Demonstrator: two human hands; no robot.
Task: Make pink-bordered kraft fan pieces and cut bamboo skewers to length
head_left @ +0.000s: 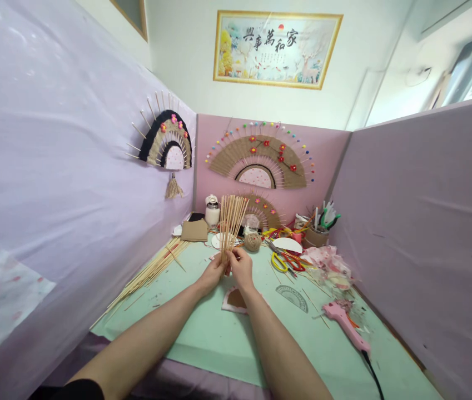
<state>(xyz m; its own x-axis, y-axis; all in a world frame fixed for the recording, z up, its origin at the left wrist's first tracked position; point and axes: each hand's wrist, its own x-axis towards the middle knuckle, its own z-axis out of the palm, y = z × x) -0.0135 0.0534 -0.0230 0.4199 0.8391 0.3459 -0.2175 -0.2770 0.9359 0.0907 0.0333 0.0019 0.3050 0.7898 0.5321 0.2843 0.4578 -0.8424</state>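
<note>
A bundle of thin bamboo sticks [231,222] stands upright over the middle of the table, its tops fanned slightly apart. My left hand [214,272] is closed round the lower part of the bundle. Against its right side, my right hand [239,266] has its fingers pinched on the lower sticks; the exact grip is partly hidden. Below the hands lies a half-round cardboard piece [236,300] with a pale fabric edge, partly covered by my right forearm.
Long loose sticks [148,272] lie at the left. Yellow-handled scissors [279,262], a protractor [293,298] and a pink glue gun [346,325] with a black cord lie to the right. Behind are a twine ball [252,241], cardboard squares [194,230] and a glue bottle [212,212]. Decorated fans [261,161] hang on the partitions.
</note>
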